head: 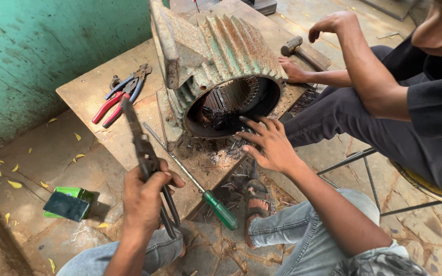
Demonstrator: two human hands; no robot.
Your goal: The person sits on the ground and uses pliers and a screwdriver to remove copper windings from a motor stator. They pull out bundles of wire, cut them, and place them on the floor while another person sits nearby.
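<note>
Fingers of the right hand spread open, tips at the lip of the motor housing, holding nothing, perhaps to reach the burnt windings inside its bore. At 7 o'clock from the housing, the left hand grips long metal shears closed-fisted, blades angled up. Pliers lie at 9 o'clock on the counter, a green-handled screwdriver at 6 o'clock. Another person's hand steadies the housing's far side

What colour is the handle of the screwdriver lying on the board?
Green, translucent-looking; the screwdriver lies near the board's front edge, clearest in the head view.
</note>
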